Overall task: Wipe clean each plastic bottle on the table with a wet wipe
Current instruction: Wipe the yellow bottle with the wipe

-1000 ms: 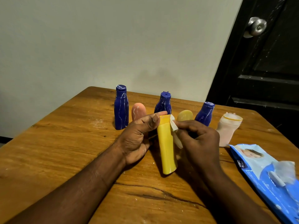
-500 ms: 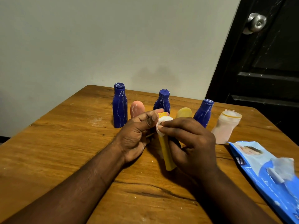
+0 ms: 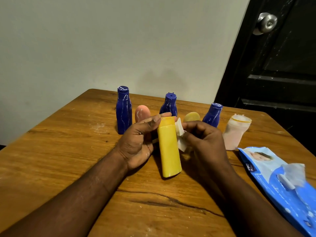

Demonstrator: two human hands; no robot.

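My left hand (image 3: 136, 139) holds a yellow bottle (image 3: 168, 147) near its cap, tilted above the table with its base toward me. My right hand (image 3: 203, 141) pinches a folded white wet wipe (image 3: 180, 136) against the bottle's right side. Behind stand three dark blue bottles streaked white: left (image 3: 123, 110), middle (image 3: 169, 105), right (image 3: 212, 115). A pink bottle (image 3: 142, 114) and a second yellow bottle (image 3: 191, 116) peek out behind my hands. A pale pink bottle (image 3: 236, 132) stands at the right.
A blue wet wipe pack (image 3: 280, 183) lies at the table's right front with a wipe sticking out of its flap. The wooden table (image 3: 51, 151) has white dust marks. A grey wall is behind, and a dark door with a metal knob (image 3: 265, 23) at right.
My right hand has come down off the bottle's cap, taking the wipe to the bottle's right side. More of the yellow bottle now shows.
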